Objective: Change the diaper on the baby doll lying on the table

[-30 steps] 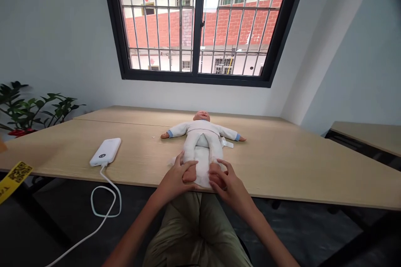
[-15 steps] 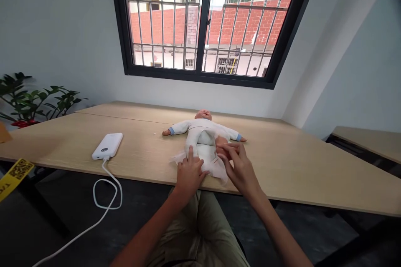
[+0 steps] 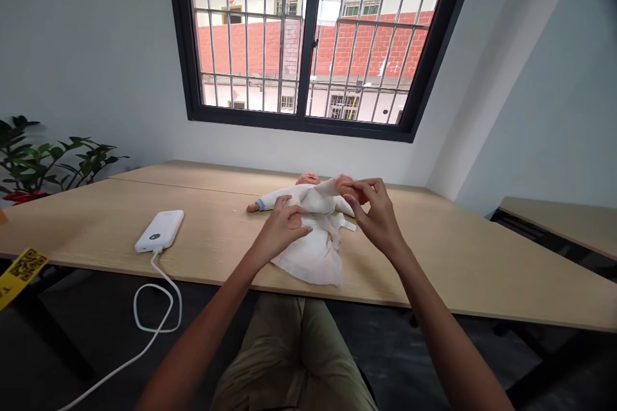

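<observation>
A baby doll (image 3: 315, 196) in a white outfit with blue cuffs lies on its back, head toward the window. My right hand (image 3: 376, 209) grips one of its feet, lifting that leg above the body. Around the doll's other leg, near the foot, curl the fingers of my left hand (image 3: 283, 228); part of that foot shows between thumb and fingers. Spread under the doll's bottom and toward the table's front edge is a white diaper (image 3: 311, 260), with a small tab at its right side. The doll's right-side arm is mostly hidden behind my right hand and the raised leg.
A white power bank (image 3: 160, 230) with a white cable (image 3: 166, 327) hanging off the edge rests left on the wooden table (image 3: 457, 250). A potted plant (image 3: 62, 160) stands far left, and a yellow tag (image 3: 22, 276) juts in below. Behind is a barred window (image 3: 301, 119).
The right hand has raised the doll's foot upward and away. My left hand has moved up from the diaper area onto the other leg, uncovering more of the diaper. The view has shifted slightly.
</observation>
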Tool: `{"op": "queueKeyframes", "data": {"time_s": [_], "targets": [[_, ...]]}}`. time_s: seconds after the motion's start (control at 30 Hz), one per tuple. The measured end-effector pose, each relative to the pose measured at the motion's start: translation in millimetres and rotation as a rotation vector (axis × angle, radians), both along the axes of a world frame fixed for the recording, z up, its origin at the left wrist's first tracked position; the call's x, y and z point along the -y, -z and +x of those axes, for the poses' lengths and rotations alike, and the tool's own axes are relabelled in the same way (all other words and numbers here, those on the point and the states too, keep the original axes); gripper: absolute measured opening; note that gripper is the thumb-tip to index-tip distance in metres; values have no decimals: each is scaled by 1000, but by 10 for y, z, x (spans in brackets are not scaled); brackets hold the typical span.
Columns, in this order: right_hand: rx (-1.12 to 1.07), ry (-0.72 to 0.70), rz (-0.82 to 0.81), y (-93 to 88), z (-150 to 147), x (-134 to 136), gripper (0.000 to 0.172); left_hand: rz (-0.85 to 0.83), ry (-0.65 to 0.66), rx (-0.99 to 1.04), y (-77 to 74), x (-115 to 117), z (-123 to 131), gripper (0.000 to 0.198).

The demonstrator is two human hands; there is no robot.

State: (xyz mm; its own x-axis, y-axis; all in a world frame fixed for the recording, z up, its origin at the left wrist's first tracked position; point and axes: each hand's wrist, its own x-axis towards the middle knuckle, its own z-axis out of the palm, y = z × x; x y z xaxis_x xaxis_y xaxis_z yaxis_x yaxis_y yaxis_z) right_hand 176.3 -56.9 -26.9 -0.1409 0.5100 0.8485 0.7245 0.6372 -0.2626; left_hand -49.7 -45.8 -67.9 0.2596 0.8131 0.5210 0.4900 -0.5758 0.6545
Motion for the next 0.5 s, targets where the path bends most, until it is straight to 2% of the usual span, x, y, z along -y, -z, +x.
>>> {"op": "queueKeyframes", "data": {"time_s": [0.1,0.2,0.3,0.4,0.5], "targets": [[4,9,1,70,23,141,25,-19,35,35,-20,60,-119,27],[18,29,4,229,65,323,22,-36,96,37,104,158,-203,26],[48,32,-29,476,121,513,21,-93,185,-9,307,247,-280,31],[68,22,-122,781,145,690,20,-247,277,-60,496,285,-392,40],[108,-26,-238,1084,119,810,21,-324,324,-43,607,285,-517,43]]}}
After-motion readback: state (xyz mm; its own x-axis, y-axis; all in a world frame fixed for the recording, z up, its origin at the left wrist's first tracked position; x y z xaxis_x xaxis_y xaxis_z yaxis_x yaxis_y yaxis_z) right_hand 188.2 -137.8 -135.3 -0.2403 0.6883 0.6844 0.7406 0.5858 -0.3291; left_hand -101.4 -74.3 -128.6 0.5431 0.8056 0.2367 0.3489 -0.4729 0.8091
